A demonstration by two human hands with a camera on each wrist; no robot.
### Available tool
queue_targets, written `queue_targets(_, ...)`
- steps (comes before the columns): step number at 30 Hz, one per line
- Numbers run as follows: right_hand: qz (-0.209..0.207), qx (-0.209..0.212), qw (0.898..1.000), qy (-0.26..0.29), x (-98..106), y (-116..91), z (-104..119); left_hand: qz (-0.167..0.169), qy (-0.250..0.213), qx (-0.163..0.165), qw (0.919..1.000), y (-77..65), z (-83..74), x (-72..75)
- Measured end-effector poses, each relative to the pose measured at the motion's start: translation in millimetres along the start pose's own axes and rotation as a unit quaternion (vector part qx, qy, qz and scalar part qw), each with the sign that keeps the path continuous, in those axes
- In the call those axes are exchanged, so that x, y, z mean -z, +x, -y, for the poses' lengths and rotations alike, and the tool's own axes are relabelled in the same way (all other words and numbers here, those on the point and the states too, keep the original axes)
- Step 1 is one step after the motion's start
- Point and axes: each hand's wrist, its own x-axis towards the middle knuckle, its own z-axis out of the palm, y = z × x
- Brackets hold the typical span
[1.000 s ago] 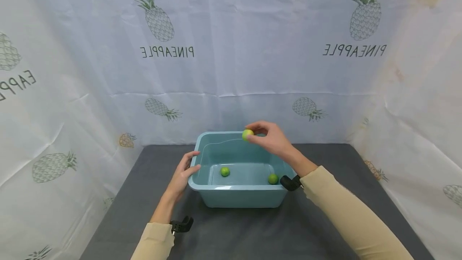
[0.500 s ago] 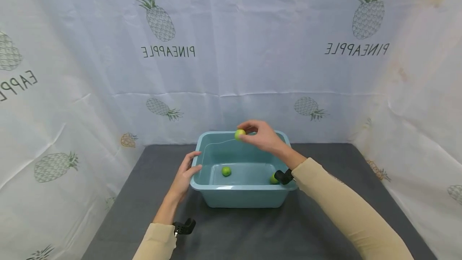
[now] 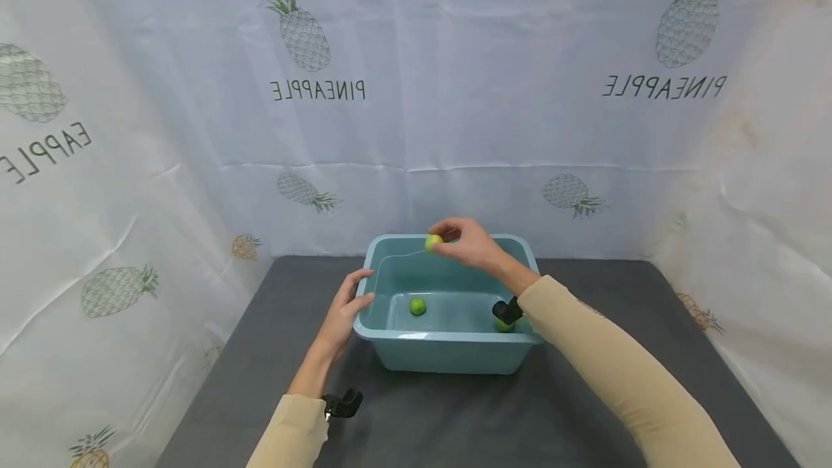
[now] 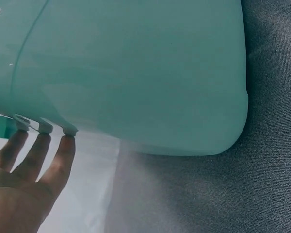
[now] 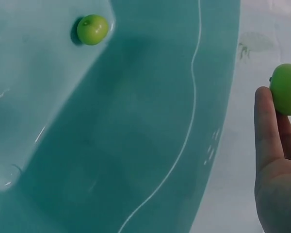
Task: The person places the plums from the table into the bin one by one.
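A light-blue plastic basin (image 3: 448, 357) stands on the dark cloth. My left hand (image 3: 341, 316) holds its left rim, thumb and fingers at the edge; in the left wrist view the fingertips (image 4: 68, 145) meet the rim from outside. Over the basin's far side, my right hand (image 3: 471, 245) pinches a small round yellow-green fruit (image 3: 433, 242) between thumb and fingers. The right wrist view shows this fruit (image 5: 286, 90) cut off by the frame edge. Inside the basin lie a green fruit (image 3: 417, 305) left of centre and another (image 3: 503, 326) at the right, partly hidden by the black wrist camera (image 3: 507, 310).
A dark grey cloth (image 3: 260, 360) covers the table. White sheets (image 3: 455, 92) printed with pineapples hang behind and on both sides. A second black wrist camera (image 3: 344, 404) sits on the left wrist.
My right hand has moved left with the pinched fruit, then held nearly steady over the basin. The left hand stays on the rim. The head view has shifted slightly.
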Motion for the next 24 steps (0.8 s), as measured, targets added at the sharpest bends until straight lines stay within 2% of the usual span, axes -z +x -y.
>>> queue_targets(14, 0.032, 0.002, 0.999, -0.013, -7.6, 11.6, -21.9, -0.005, 0.004, 0.007, 1.0, 0.9, -4.4, -3.1)
queue_targets(24, 0.063, 0.035, 0.996, -0.057, -18.1, 10.9, -30.9, -0.008, 0.004, 0.009, 0.9999, -0.6, -3.6, -0.8)
